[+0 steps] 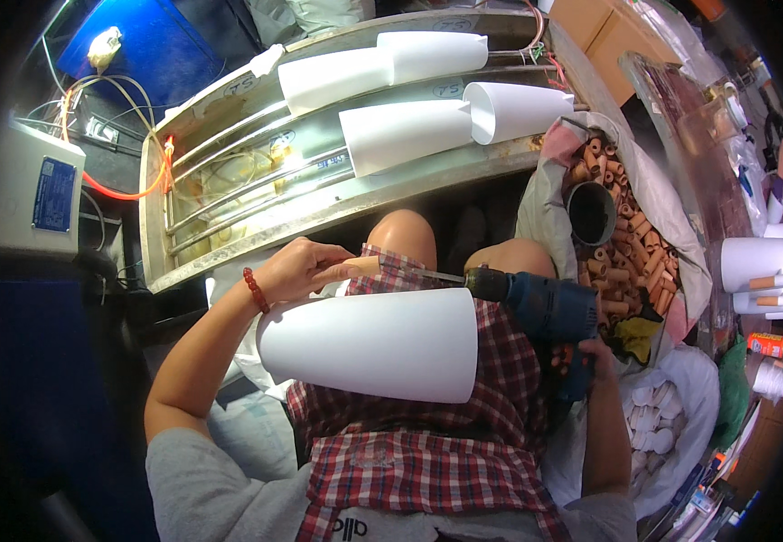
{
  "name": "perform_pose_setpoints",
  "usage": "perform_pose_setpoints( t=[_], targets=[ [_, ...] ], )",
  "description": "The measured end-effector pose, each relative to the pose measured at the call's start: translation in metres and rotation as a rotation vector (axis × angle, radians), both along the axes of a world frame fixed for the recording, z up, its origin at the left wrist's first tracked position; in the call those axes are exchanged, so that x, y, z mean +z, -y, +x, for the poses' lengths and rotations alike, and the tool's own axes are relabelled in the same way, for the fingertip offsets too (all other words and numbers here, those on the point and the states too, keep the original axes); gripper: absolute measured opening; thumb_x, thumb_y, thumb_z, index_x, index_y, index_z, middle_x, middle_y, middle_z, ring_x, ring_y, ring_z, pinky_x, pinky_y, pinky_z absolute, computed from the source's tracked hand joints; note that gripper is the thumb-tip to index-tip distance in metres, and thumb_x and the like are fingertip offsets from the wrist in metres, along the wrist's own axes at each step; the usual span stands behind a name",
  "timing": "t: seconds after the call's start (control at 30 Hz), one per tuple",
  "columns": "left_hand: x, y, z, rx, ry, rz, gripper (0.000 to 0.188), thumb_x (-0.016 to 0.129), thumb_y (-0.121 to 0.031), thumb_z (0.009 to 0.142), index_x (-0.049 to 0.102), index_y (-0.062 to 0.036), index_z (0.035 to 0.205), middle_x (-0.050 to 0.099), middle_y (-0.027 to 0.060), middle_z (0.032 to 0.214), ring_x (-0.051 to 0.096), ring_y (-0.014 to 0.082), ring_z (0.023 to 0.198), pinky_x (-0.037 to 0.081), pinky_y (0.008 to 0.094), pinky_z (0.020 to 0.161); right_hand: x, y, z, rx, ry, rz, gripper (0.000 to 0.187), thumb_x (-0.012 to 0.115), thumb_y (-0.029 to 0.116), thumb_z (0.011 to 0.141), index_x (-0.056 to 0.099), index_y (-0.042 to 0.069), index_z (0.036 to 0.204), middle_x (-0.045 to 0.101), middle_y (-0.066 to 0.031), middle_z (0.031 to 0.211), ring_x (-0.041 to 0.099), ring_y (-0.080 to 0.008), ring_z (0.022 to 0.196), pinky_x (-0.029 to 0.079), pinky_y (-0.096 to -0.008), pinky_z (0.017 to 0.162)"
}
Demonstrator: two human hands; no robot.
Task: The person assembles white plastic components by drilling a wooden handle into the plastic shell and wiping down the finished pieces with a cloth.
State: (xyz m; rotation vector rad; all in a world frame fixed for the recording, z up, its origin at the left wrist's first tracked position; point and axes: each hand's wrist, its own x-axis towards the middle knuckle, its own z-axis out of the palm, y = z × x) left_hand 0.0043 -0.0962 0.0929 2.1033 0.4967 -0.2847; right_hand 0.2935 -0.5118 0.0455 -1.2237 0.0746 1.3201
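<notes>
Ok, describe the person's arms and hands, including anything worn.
The left sleeve and right sleeve are grey and short. A reddish beaded bracelet circles the left wrist. The left hand wears no glove, nor does the right hand, which is partly hidden; no bracelet shows there.

Landmark: long shallow trough (450, 173), pale worn walls, metal rods (230, 143) running lengthwise. White glare (290, 163) inside its left half. Left of trough: grey box (21, 194) with blue plate (53, 194). Behind its left end: blue container (143, 41). Beyond its right end: cardboard carton (613, 41), weathered wooden board (667, 113). Area left of trough largely in shadow.
</notes>
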Motion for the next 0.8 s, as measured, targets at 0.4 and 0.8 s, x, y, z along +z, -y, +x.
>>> perform_pose_setpoints(
  t=[0.4,0.8],
  targets=[
    [0.0,-0.002,0.003,-0.004,-0.034,0.006,0.039,0.059,-0.039,0.089,0.066,-0.0047,0.105,0.067,0.0112,0.077,0.06,0.0175,0.062,0.048,0.0298,0.059,-0.001,0.002,0.002,-0.002,-0.034,0.028,0.051,0.06,0.014,0.073,0.048,-0.009,0.116,0.064,-0.0248,0.089,0.067,-0.0336,0.074,0.057,-0.0352,0.056],
    [0.0,0.0,0.016,-0.123,0.062,0.033,0.035,0.059,-0.037,0.089,0.067,-0.0041,0.1,0.062,0.0133,0.068,0.056,0.0226,0.054,0.044,0.0313,0.054,-0.002,0.003,0.002,-0.011,-0.03,0.019,0.059,0.061,0.012,0.071,0.041,-0.007,0.123,0.064,-0.025,0.091,0.067,-0.0342,0.072,0.057,-0.0369,0.056]
  ],
)
